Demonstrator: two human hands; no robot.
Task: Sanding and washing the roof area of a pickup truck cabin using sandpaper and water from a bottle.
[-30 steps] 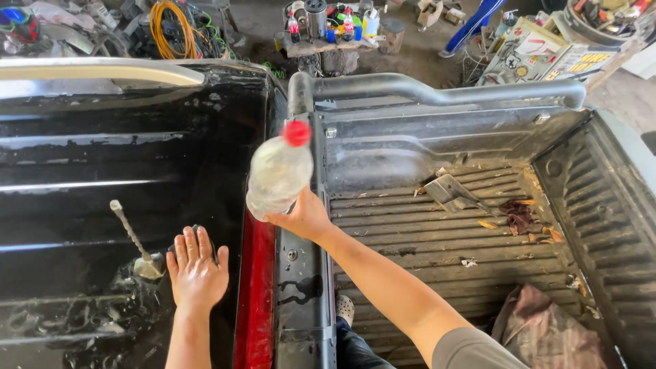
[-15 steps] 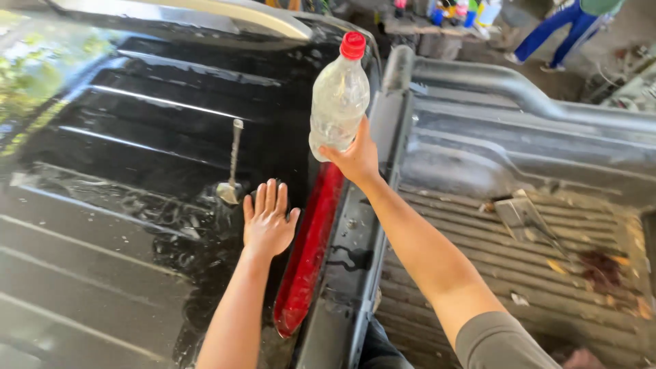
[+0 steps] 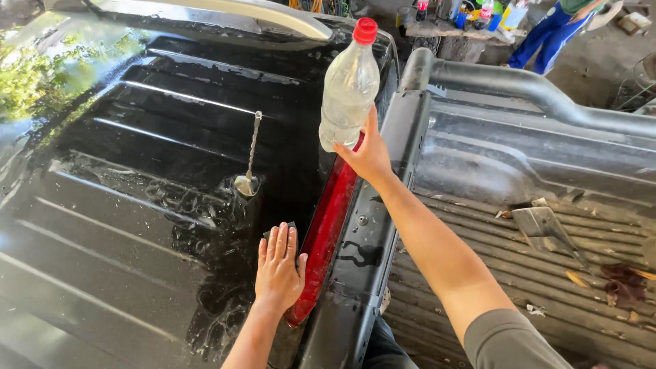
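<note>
From my remote seat I take the red light strip (image 3: 328, 219) as my landmark. The wet black roof panel (image 3: 137, 205) spreads to the left of it, ribbed, glossy and streaked with water; the grey truck bed (image 3: 547, 273) lies to the right of it, scattered with scraps; a thick grey bar (image 3: 519, 85) runs across beyond the strip's far end; a person in blue (image 3: 540, 34) stands well past that.

The clear plastic bottle (image 3: 347, 89) stands upright in the air just above the strip's far end, its red cap (image 3: 365, 30) on. My right hand (image 3: 369, 154) has its grip closed round the bottle's base from below. My left hand (image 3: 279, 263) lies flat on the panel just left of the strip's near half, fingers together and stretched out; its grip is spread wide, closed on nothing; it presses on a small dark pad (image 3: 290, 225), only a corner of which shows past the fingertips. A thin metal rod (image 3: 251, 154) stands on the panel, further left of the strip, with foamy water around its foot.

I judge the step in hand to be wet rubbing of the panel beside the strip, with the bottle kept ready; more water would call for the cap off and the bottle tipped over the wet patch, with the pad kept flat.
</note>
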